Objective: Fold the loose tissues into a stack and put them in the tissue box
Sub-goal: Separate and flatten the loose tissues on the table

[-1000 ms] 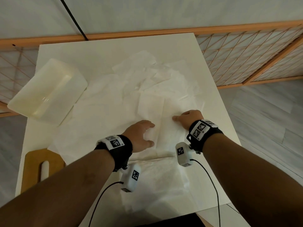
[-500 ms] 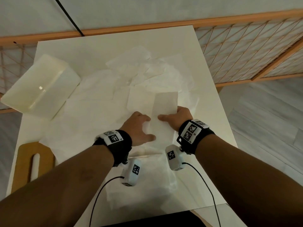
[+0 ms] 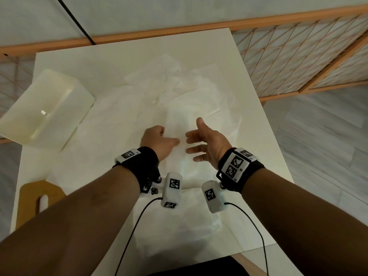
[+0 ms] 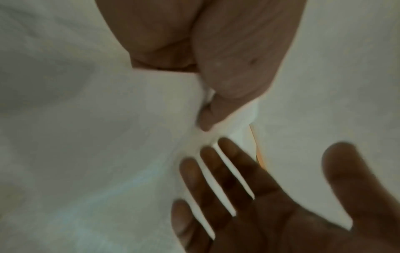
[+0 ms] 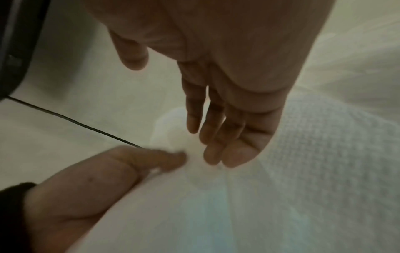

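Observation:
Several loose white tissues (image 3: 179,86) lie spread over the white table (image 3: 119,46). My left hand (image 3: 159,140) is raised a little above them and pinches a folded tissue (image 3: 179,124) between thumb and fingers; the left wrist view shows the left hand (image 4: 216,77) with its thumb pressed on the folded tissue (image 4: 244,116). My right hand (image 3: 205,142) hovers just to its right, palm turned left, fingers spread and holding nothing. The white tissue box (image 3: 45,108) lies at the table's left edge.
A wooden lid (image 3: 37,196) with a slot lies at the front left corner. More tissue (image 3: 175,226) lies flat near the front edge under my wrists. A wooden lattice screen (image 3: 298,62) stands to the right of the table.
Both hands were pressing a folded tissue flat on the table. Now the right hand has let go and opened, and the left hand has lifted with the tissue pinched.

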A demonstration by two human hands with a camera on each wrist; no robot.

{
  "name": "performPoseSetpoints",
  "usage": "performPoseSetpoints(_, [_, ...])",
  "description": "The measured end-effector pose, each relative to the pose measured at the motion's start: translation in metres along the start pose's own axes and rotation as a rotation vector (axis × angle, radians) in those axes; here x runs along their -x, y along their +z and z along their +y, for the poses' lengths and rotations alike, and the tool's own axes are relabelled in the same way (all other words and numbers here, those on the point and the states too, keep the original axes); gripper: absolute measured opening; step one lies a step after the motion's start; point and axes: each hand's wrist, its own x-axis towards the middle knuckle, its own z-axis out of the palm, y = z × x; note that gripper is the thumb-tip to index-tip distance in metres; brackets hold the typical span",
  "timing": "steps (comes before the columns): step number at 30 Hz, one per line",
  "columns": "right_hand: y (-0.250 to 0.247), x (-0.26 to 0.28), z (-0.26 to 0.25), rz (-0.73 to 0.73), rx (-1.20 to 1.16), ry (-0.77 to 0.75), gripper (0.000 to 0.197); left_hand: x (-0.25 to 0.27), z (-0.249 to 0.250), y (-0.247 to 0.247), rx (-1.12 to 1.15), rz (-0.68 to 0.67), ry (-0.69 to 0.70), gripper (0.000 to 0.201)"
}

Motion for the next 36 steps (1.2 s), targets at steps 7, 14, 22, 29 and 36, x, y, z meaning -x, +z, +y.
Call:
performPoseSetpoints(7, [0.004,-0.02,0.012,0.21,0.28,-0.013,0.053,-0.021,-0.017,-0.016,-0.198,0.065,0.044,0.017])
performPoseSetpoints(14, [0.022,-0.032,0.003,0.29,0.443,-0.035,0.043,-0.028,-0.022,-0.016,-0.232,0.075,0.128,0.029])
performPoseSetpoints(22, [0.029,-0.041,-0.005,0.249,0.479,-0.067,0.022,-0.033,-0.024,-0.02,-0.12,-0.007,0.128,0.021])
performPoseSetpoints(29, [0.024,-0.018,-0.012,0.105,-0.034,-0.11,0.012,-0.027,-0.016,-0.019,0.061,0.015,0.066,0.07])
performPoseSetpoints(36, [0.007,0.0,-0.014,-0.056,-0.19,-0.056,0.03,-0.009,-0.004,-0.023,0.512,-0.457,-0.142,0.058])
